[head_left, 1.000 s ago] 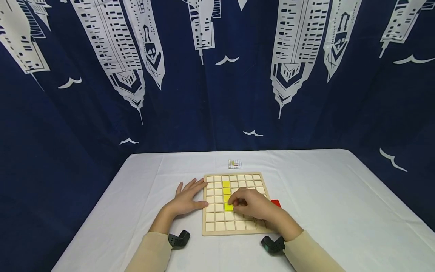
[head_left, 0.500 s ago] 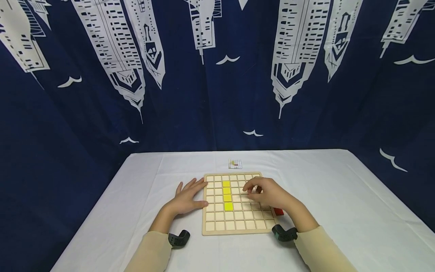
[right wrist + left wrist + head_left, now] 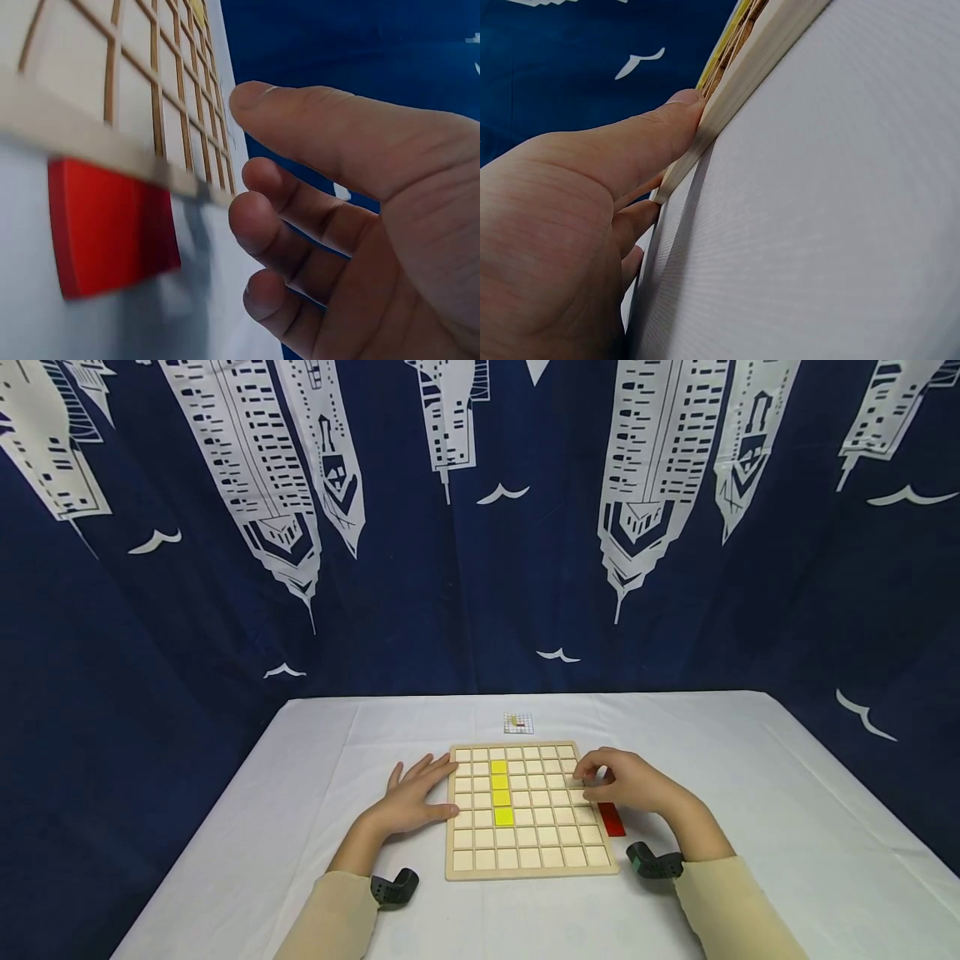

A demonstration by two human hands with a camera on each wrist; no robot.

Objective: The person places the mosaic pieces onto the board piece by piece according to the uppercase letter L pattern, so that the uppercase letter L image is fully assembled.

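A wooden grid board [image 3: 532,874] lies on the white cloth, with a column of yellow squares [image 3: 501,797] set in its cells. My left hand [image 3: 408,803] rests at the board's left edge with its fingers spread; in the left wrist view the thumb [image 3: 656,139] touches the wooden rim. My right hand [image 3: 633,783] hovers over the board's right edge, fingers loosely bent and nothing between them. Just below it, a flat red piece [image 3: 612,821] lies along that edge, its far part covered by the hand. The right wrist view shows this red piece [image 3: 105,232] beside the rim.
Behind the board lies a small card [image 3: 518,723] printed with a grid and coloured marks. White cloth [image 3: 750,777] covers the table. A dark blue curtain [image 3: 525,568] with white building prints hangs beyond the far edge. Each wrist wears a black camera mount [image 3: 395,887].
My right hand has moved from above the yellow squares rightward to the board's right edge, uncovering the lowest yellow square and more of the red piece. The left hand stays put.
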